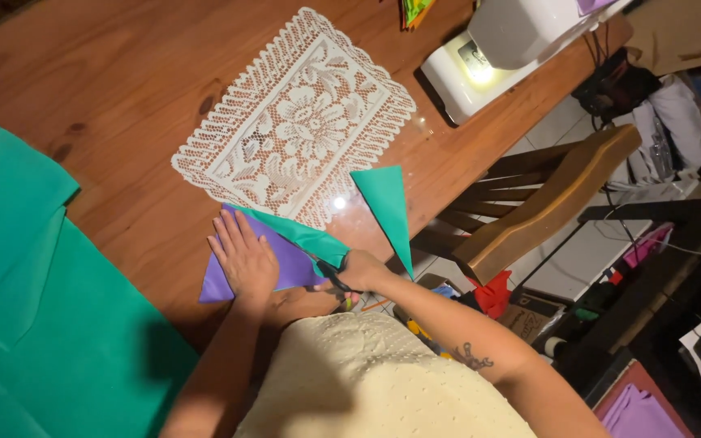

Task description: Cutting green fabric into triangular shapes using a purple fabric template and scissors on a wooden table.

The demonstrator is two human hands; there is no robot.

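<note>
left hand [243,258] flat, fingers spread, pressing purple triangle [285,264] at lower centre of frame; right hand [360,272] clenched round scissors [330,276], blades at green fabric strip [306,237] just beside lace mat [294,122]

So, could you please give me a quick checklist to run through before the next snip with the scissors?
1. Left hand flat on the purple template, pinning it: ok.
2. Right hand gripping the scissors: ok.
3. Left fingers away from the blades: ok.
4. Green fabric under the template, free of creases: cannot tell.
5. Cut green triangle lying apart from the cut line: ok.
6. Lace doily away from the blades: cannot tell.
</note>
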